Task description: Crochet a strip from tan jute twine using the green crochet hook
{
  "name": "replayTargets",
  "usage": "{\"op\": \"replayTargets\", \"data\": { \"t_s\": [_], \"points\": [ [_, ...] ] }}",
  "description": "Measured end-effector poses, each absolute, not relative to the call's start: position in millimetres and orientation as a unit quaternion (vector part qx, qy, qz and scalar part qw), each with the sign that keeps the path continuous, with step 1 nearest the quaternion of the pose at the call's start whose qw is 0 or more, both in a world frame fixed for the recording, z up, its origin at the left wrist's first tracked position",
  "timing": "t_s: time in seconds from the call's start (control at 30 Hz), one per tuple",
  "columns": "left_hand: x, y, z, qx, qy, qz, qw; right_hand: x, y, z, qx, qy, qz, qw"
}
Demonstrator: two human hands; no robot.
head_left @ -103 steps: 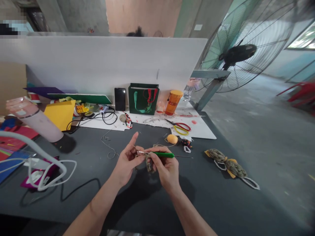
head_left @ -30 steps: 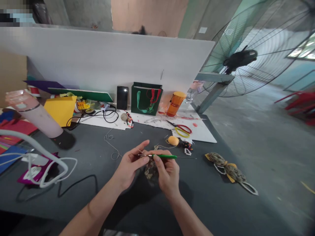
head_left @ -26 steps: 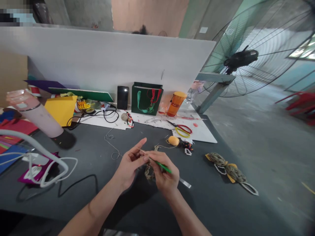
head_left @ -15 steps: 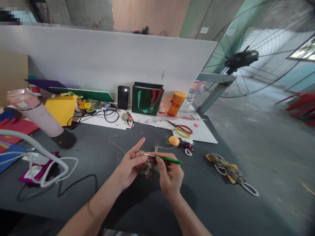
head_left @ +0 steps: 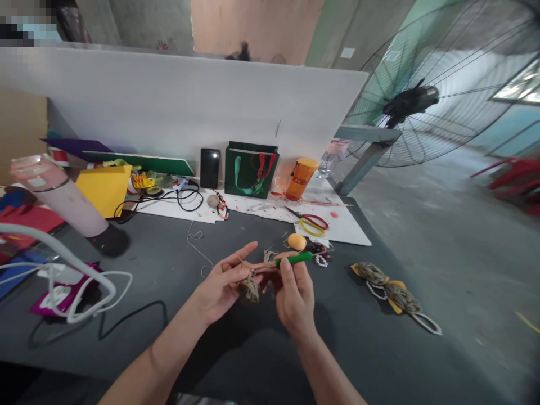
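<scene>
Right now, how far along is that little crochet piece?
It looks early on. Done so far is only a small, lumpy crochet piece, pinched in the left hand. In hand is the stitching itself: the right hand holds a green-handled crochet hook at the piece. Still lying apart on the table are two wound bundles of mottled cord, though how much remains I can't tell.

No words, labels or numbers can be read.

Probably a craft workshop: a dark grey worktable (head_left: 160, 247), a black-hubbed wire-caged fan (head_left: 411, 101) at two o'clock, bare grey concrete floor (head_left: 442, 253) at three.
</scene>
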State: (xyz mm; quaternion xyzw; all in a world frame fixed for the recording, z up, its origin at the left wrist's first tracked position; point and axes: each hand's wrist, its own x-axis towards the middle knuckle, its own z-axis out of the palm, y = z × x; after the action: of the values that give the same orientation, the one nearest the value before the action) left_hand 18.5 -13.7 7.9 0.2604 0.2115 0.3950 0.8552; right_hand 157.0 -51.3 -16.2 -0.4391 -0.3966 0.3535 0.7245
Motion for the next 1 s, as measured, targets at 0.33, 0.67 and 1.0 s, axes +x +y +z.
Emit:
{"op": "replayTargets", "data": {
  "t_s": [0.33,0.67,1.0],
  "points": [
    [23.1,-19.4,10.4,0.291,0.266,0.459,0.796,154.7,-56.3,-9.5,-0.433,-0.561,0.191,0.679],
    [19.2,-16.9,9.5,0.262,0.277,0.451,0.807,155.5,-60.6,-11.7,-0.475,-0.564,0.154,0.658],
    [16.2,-14.0,11.3,0.275,0.267,0.424,0.82,154.9,-54.7,-8.3,-0.428,-0.455,0.305,0.719]
  ]
}}
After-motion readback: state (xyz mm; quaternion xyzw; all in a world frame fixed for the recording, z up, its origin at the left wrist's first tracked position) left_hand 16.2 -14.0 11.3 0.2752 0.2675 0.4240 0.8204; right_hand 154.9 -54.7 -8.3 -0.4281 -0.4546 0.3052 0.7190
